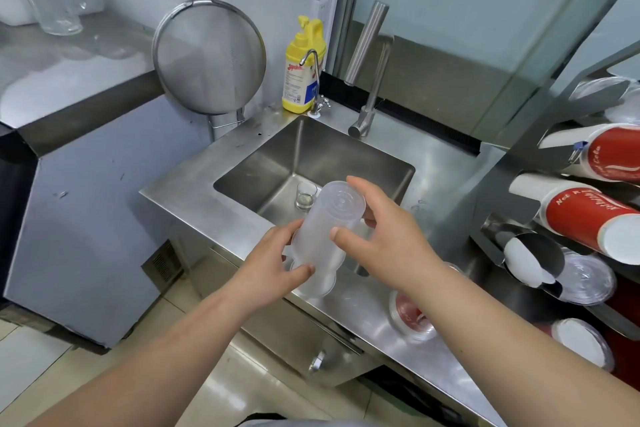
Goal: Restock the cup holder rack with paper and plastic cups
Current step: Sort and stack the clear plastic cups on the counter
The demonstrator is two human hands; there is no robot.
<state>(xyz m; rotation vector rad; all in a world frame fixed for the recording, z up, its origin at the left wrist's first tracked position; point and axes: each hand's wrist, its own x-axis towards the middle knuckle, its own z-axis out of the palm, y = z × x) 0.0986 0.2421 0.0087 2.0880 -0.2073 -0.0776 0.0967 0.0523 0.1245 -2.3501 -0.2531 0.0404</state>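
**Both hands on the plastic cups, over the sink edge**

Here we are at the steel counter point(349, 319), and both hands are on a stack of clear plastic cups point(327, 229). The stack is tilted, base end up and away, rims down toward the person, held above the near edge of the sink point(311, 152). The left hand point(273, 262) grips the lower end, thumb curled across the front at the rims. The right hand point(384, 229) wraps the upper part, thumb on the near side and fingers round the far side by the base.

In the sink, just behind the stack, stands a small glass point(306, 195). Off to the right is the rack point(491, 204), with red paper cups point(595, 215) lying in its slots and clear cup ends point(585, 279) showing lower down. A red cup point(410, 315) lies on the counter, partly hidden by the right forearm.

At the back: a yellow bottle point(304, 69), a tap point(369, 69), and a strainer point(209, 57) hanging on the wall.
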